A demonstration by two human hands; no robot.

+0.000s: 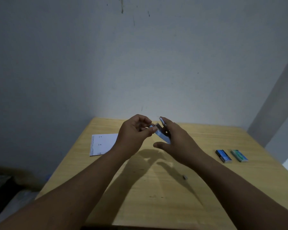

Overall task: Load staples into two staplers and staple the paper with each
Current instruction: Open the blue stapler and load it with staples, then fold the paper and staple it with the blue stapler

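Both hands are raised above the wooden table [156,188]: the right hand [178,140] grips a light-blue stapler [161,136] swung open, and the left hand [135,131] pinches at its front end with curled fingers. The paper [101,144] lies to the left on the table, while a blue staple box [223,156] and a green staple box [239,155] sit side by side at the right.

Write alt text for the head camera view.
Two hands hold a light blue stapler open above a wooden table: the right hand grips it, the left hand pinches its front end. Paper lies left, two staple boxes right.
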